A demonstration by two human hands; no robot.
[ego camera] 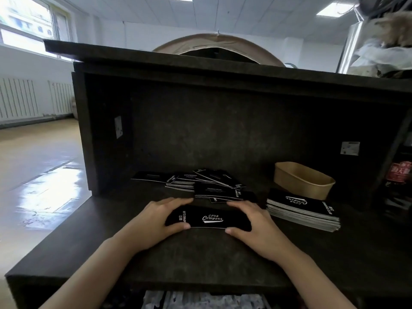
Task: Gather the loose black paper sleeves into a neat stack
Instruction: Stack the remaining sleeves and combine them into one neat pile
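Note:
A black paper sleeve [209, 217] with white "Camping" lettering lies flat on the dark counter in front of me. My left hand [153, 221] grips its left end, thumb on the near edge and fingers over the far edge. My right hand [254, 226] grips its right end the same way. Behind it a loose heap of black sleeves [207, 186] lies scattered at odd angles. To the right sits a thick stack of sleeves [303, 211], fairly even, printed side up.
A brown paper tub [303, 179] stands behind the stack at the right. The dark counter [200, 259] has a tall back wall and an overhanging shelf above. A red-labelled bottle [399, 172] stands at the far right. The counter's left edge drops to the floor.

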